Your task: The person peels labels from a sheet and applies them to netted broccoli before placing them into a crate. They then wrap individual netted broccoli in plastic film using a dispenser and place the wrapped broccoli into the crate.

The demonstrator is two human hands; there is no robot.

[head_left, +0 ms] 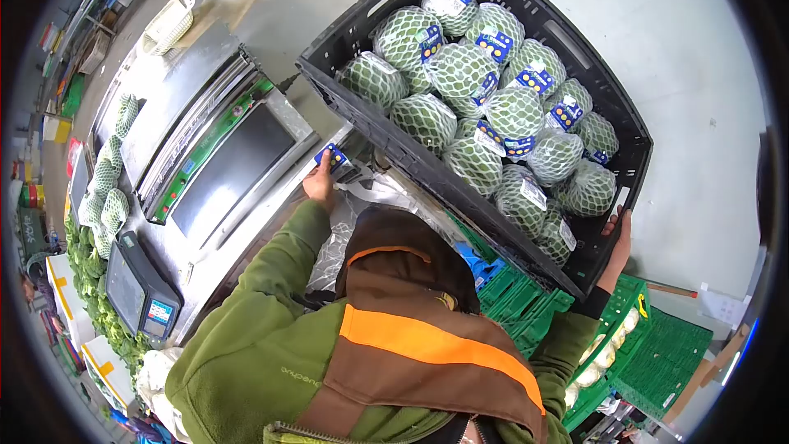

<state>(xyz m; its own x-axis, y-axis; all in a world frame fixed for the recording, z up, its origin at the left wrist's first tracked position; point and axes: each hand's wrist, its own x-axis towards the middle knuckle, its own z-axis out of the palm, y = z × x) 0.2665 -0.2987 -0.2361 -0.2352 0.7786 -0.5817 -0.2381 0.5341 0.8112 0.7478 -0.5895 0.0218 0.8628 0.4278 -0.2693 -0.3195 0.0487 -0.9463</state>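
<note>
My left hand is closed on a small blue label with yellow dots, thumb on top, beside the packing machine's front edge. A pale strip hangs close to that label. At the far right my right hand grips the lower right corner of a black plastic crate, fingers around its end wall. The crate sits tilted in my view and holds several round green vegetables in white netting. Many of them carry blue and yellow labels like the one in my left hand.
To the left stands a metal packing machine with a dark plate and a green strip. A touchscreen unit is in front of more netted green vegetables and leafy greens. Green crates stand below the black crate; one at right holds pale produce.
</note>
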